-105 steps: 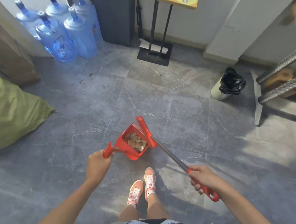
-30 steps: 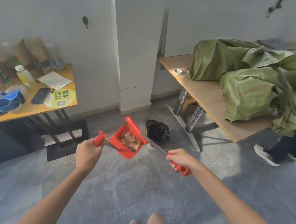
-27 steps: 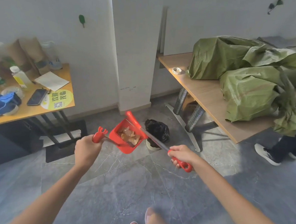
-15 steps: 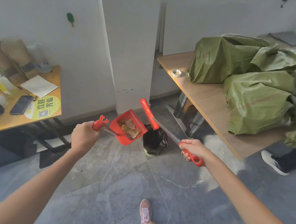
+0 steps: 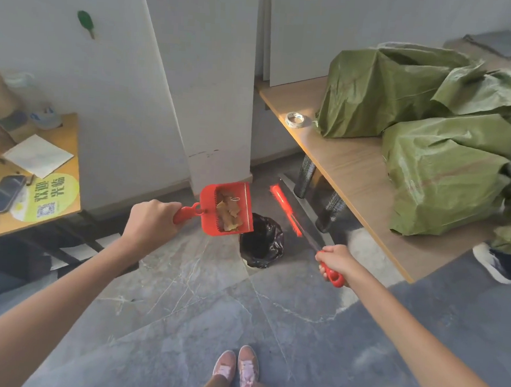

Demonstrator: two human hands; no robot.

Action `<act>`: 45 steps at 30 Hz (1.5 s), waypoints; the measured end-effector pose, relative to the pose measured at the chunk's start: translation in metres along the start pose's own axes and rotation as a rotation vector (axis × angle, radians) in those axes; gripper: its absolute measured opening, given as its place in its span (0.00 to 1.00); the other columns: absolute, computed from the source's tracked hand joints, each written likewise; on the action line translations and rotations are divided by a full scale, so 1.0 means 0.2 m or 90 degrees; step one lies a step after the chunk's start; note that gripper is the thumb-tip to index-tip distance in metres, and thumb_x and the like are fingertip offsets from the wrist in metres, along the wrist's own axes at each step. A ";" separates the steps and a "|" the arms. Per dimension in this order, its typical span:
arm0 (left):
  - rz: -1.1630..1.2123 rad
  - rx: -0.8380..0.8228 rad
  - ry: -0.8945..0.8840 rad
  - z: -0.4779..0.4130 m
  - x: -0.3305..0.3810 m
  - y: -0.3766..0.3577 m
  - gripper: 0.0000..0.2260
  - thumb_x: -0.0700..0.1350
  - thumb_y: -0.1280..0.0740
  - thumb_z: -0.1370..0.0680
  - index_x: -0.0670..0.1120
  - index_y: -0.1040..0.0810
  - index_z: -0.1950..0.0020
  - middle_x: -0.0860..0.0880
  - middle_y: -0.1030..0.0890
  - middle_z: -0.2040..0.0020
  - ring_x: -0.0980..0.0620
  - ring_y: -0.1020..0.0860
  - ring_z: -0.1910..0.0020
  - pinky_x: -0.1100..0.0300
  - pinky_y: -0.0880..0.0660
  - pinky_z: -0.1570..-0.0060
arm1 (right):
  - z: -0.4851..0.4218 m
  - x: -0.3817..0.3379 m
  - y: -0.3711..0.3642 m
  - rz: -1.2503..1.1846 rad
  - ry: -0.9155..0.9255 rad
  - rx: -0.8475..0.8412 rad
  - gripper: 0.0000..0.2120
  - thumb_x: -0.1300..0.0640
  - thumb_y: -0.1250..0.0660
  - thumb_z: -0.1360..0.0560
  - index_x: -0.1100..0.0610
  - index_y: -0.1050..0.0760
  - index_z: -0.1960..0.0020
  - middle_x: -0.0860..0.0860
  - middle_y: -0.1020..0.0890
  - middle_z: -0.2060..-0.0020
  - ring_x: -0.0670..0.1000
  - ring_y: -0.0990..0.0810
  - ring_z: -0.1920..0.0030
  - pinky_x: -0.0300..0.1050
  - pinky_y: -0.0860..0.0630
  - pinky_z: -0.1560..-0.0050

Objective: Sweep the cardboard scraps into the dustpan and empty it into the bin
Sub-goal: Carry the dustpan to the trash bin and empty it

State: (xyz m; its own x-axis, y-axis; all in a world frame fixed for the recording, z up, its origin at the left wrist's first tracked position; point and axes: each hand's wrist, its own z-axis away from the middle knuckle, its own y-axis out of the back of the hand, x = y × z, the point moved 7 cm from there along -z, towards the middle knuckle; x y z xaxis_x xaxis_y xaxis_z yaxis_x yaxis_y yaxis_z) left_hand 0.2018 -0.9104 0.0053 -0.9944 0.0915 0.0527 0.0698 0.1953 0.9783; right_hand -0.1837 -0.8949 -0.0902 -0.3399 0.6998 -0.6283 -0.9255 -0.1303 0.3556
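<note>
- Two pink shoes point(image 5: 237, 368) stand on the grey floor point(image 5: 181, 308), close to the person.
- The left hand point(image 5: 154, 220) is wrapped tight around the red handle of the dustpan point(image 5: 216, 221). It holds the pan up in the air.
- The cardboard scraps point(image 5: 227, 214) are a brown heap inside the pan. None look to have fallen out.
- The right hand point(image 5: 335, 259) is wrapped around the handle of the brush point(image 5: 286, 210). The brush points away from the person, off to the right of the pan and apart from it. Its red head looks blurry.
- The bin point(image 5: 261, 241) sits on the floor between the two hands, with a black bag in it. The pan hangs just to the left of the bin's mouth, not right over it.
- I think the sweeping part is done and this is the dumping part.
- The next move needs the pan to go a little to the right, over the black bag, and then tip so the scraps slide in. Going low and slow should stop bits from missing the bin. The brush could push out any that stick.
- Farther off are a white pillar point(image 5: 212, 101), a table point(image 5: 354, 175) with big green bags point(image 5: 429, 162), and a yellow table point(image 5: 64, 211) with a phone point(image 5: 4, 194).
</note>
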 end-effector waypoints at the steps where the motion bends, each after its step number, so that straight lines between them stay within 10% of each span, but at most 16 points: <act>1: -0.011 -0.003 -0.025 -0.01 0.02 -0.01 0.17 0.54 0.32 0.26 0.45 0.26 0.69 0.46 0.26 0.77 0.40 0.29 0.77 0.60 0.35 0.73 | -0.01 0.01 0.00 0.007 -0.002 0.007 0.20 0.70 0.42 0.26 0.74 0.34 0.35 0.56 0.31 0.74 0.51 0.34 0.78 0.34 0.37 0.81; 8: -0.042 -0.012 -0.139 -0.02 0.16 -0.07 0.12 0.52 0.35 0.33 0.45 0.28 0.71 0.47 0.26 0.79 0.41 0.27 0.81 0.64 0.41 0.75 | -0.05 0.12 -0.12 0.006 -0.047 0.033 0.19 0.69 0.43 0.27 0.69 0.31 0.36 0.56 0.31 0.77 0.50 0.35 0.82 0.36 0.41 0.75; 16: -0.037 -0.042 -0.210 0.07 0.32 -0.22 0.15 0.50 0.27 0.31 0.46 0.29 0.70 0.48 0.26 0.80 0.43 0.28 0.84 0.65 0.40 0.80 | -0.05 0.16 -0.21 -0.043 -0.072 0.051 0.09 0.70 0.45 0.28 0.59 0.36 0.63 0.55 0.31 0.80 0.47 0.37 0.87 0.32 0.40 0.77; 28: -0.070 -0.134 -0.249 0.23 0.58 -0.43 0.13 0.54 0.23 0.35 0.49 0.23 0.68 0.49 0.24 0.78 0.46 0.26 0.83 0.64 0.43 0.81 | -0.02 0.22 -0.28 -0.066 -0.069 0.045 0.11 0.68 0.43 0.25 0.60 0.34 0.65 0.54 0.30 0.81 0.47 0.35 0.87 0.33 0.38 0.81; 35: 0.046 -0.313 -0.233 0.31 0.71 -0.46 0.18 0.62 0.39 0.26 0.48 0.25 0.51 0.47 0.18 0.58 0.43 0.20 0.58 0.58 0.31 0.65 | -0.03 0.24 -0.33 -0.149 -0.096 0.028 0.11 0.68 0.43 0.24 0.60 0.34 0.64 0.53 0.31 0.83 0.47 0.34 0.83 0.34 0.38 0.77; 40: 0.027 -0.497 -0.158 0.35 0.68 -0.55 0.21 0.66 0.40 0.26 0.47 0.30 0.57 0.51 0.28 0.66 0.46 0.24 0.62 0.57 0.32 0.64 | -0.01 0.24 -0.32 -0.171 -0.100 0.031 0.11 0.68 0.43 0.24 0.60 0.34 0.64 0.54 0.31 0.78 0.46 0.33 0.85 0.34 0.37 0.79; 45: -0.034 -0.444 -0.228 0.29 0.71 -0.50 0.20 0.60 0.40 0.23 0.44 0.22 0.52 0.47 0.27 0.64 0.45 0.27 0.65 0.56 0.32 0.65 | 0.02 0.23 -0.30 -0.175 -0.107 0.030 0.10 0.69 0.43 0.24 0.61 0.33 0.63 0.55 0.31 0.76 0.46 0.33 0.84 0.34 0.37 0.80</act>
State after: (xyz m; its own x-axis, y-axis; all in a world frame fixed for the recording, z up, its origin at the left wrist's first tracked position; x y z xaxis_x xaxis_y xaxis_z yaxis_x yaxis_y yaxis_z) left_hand 0.0579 -0.8595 -0.0963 -0.9007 0.4314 0.0504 -0.1611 -0.4395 0.8837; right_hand -0.1427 -0.8520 -0.1383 -0.0416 0.8111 -0.5834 -0.9689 0.1098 0.2217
